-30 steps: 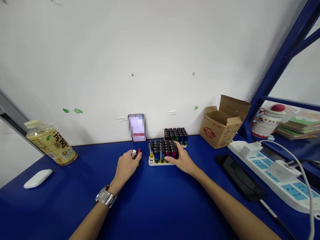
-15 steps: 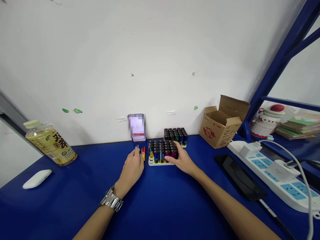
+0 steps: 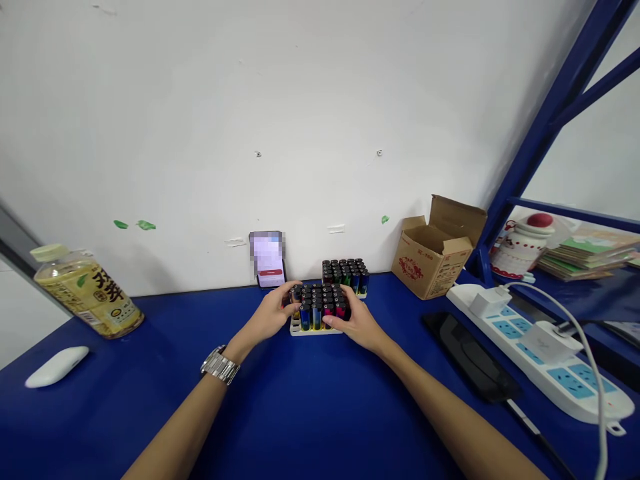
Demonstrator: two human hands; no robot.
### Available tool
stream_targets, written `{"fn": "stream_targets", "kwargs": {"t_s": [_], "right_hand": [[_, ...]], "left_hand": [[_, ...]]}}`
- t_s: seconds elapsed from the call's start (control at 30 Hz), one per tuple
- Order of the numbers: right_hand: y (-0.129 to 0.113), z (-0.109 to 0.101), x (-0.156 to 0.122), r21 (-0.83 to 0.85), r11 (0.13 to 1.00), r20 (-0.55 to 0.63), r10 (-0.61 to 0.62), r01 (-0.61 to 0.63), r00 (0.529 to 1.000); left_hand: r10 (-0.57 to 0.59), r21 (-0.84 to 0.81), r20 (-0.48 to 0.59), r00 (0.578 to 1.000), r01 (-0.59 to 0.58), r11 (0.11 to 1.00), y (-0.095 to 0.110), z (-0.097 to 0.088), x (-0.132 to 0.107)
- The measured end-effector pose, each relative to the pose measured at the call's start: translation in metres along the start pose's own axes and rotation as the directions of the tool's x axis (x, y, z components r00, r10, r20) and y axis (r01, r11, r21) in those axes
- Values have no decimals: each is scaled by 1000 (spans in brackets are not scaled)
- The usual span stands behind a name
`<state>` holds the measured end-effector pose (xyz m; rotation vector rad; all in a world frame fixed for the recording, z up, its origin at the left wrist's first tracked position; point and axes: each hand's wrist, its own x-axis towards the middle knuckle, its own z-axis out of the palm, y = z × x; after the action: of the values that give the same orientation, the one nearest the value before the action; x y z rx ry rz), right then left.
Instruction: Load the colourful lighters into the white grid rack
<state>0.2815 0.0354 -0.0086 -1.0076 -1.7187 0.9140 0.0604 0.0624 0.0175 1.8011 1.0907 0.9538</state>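
Note:
In front of me a white tray (image 3: 316, 331) holds tight rows of upright lighters (image 3: 317, 316) with black tops and blue, pink and yellow bodies. My right hand (image 3: 361, 325) grips the tray's right side, thumb across the front row and fingers round the back. At the left edge, my left hand (image 3: 270, 312) closes thumb and fingers on a dark-topped lighter (image 3: 296, 294); its lower part is hidden. Bare slots show at the tray's front left corner. Something red peeks out beside the left thumb, mostly covered by the hand.
Behind stands a second tray of lighters (image 3: 345, 272). A phone (image 3: 269, 259) leans on the wall. To the right are an open cardboard box (image 3: 434, 257), a black phone (image 3: 470, 357) and a power strip (image 3: 540, 363). A drink bottle (image 3: 93, 293) and white case (image 3: 57, 367) lie left.
My left hand has moved right, from beside the loose red-and-yellow lighter to the tray's left edge. The right hand keeps its hold. The whole view has shifted slightly.

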Motion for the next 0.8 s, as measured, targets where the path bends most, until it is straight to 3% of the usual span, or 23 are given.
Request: {"fn": "stream_targets", "kwargs": {"t_s": [0.17, 0.3, 0.4, 0.5, 0.7, 0.8], "right_hand": [[3, 1, 1, -3, 1000, 4, 2, -2, 1000], [3, 1, 0, -9, 1000, 0, 29, -29, 1000], [1, 0, 0, -3, 999, 8, 48, -48, 999], [0, -1, 0, -4, 999, 11, 49, -49, 999], [1, 0, 0, -1, 1000, 10, 18, -18, 1000], [0, 0, 0, -4, 1000, 5, 23, -23, 1000]], "left_hand": [[-49, -298, -204, 978, -15, 954, 14, 4, -4], [-114, -515, -398, 910, -119, 849, 21, 2, 2], [-257, -515, -461, 849, -19, 857, 24, -3, 6], [-317, -440, -442, 839, 105, 892, 24, -5, 2], [-266, -115, -190, 945, 248, 962, 22, -1, -12], [-248, -48, -102, 964, 244, 969, 23, 2, -14]]}}
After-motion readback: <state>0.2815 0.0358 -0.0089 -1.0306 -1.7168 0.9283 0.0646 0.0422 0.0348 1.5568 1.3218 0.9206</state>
